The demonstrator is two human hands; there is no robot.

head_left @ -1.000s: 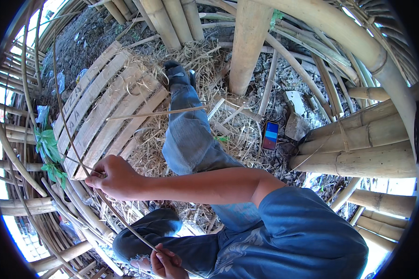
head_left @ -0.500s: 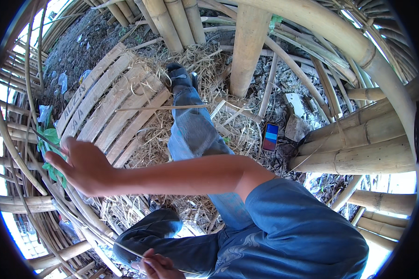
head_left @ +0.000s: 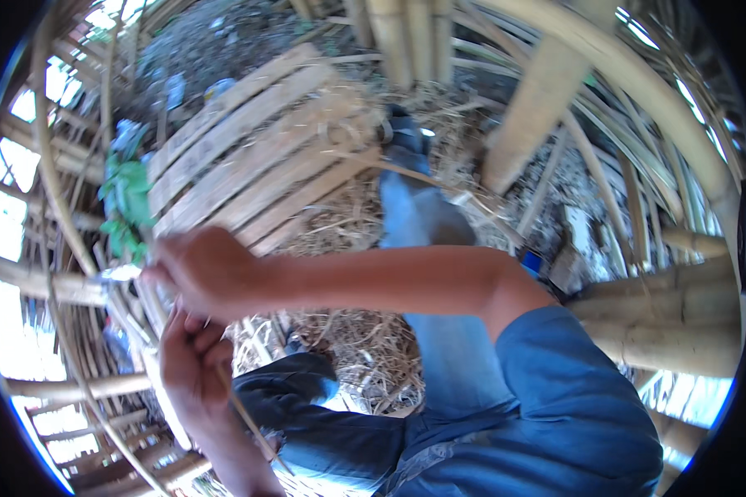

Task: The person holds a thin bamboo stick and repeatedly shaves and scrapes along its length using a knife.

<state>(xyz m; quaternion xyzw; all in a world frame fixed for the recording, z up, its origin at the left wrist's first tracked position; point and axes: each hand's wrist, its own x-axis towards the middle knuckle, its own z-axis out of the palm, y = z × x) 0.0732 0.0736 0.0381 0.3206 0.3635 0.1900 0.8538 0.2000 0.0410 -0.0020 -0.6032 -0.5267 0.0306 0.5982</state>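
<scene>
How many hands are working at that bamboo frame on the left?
2. The right hand reaches across to the thin bamboo strips at the left; the left hand sits just below it, holding a thin sliver. No other person's hands show.

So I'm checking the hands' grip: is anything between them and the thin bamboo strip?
Nothing visible. The right hand and left hand are both closed at the strip, one above the other beside the bamboo frame. The picture is blurred, so the finger contact itself is unclear.
</scene>
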